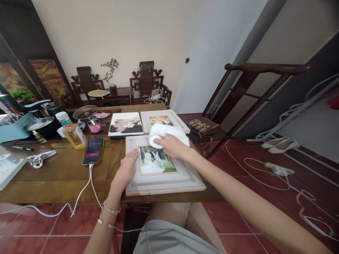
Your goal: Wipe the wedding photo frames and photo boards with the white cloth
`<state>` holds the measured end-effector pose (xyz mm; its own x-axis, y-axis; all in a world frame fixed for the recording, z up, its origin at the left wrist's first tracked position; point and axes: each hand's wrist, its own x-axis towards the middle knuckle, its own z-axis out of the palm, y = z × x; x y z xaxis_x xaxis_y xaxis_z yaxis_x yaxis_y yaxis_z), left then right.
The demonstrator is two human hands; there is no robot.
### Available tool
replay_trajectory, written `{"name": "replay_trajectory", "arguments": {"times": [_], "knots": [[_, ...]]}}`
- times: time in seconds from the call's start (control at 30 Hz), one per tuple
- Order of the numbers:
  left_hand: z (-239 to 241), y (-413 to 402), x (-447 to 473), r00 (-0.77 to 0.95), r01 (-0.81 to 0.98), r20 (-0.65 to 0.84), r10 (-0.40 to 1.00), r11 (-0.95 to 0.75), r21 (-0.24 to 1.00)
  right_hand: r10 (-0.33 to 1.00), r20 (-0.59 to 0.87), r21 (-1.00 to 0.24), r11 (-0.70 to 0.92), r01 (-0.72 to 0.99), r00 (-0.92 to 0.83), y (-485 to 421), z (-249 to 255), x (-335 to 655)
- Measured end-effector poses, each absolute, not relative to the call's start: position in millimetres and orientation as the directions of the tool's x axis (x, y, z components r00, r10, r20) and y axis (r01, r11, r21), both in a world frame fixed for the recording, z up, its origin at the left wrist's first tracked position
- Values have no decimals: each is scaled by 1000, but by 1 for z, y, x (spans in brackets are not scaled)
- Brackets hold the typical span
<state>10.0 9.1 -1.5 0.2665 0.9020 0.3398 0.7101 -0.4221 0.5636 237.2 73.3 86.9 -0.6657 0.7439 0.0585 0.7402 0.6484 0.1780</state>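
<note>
Plainly, a pale picture frame lies flat, face up, near the front edge of the wooden table. It has a light wood edge, a wide whitish border and, in the middle, a photo of two people on green grass. The right hand is closed on a thick, fluffy white cloth, bunched over the frame's far right part. The left hand rests on the frame's left side, fingers partly bent; whether it grips the edge, I cannot tell. Another frame lies just behind, partly covered by the cloth.
</note>
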Motion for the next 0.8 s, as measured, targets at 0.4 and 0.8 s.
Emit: {"name": "replay_trajectory", "arguments": {"times": [0.4,0.8], "knots": [[-1,11,9,261,711,323,910,-408,573,635,69,139,758,638,-769,76,92,159],[5,8,12,249,717,289,925,-376,587,877,59,214,456,864,-477,88,113,274]]}}
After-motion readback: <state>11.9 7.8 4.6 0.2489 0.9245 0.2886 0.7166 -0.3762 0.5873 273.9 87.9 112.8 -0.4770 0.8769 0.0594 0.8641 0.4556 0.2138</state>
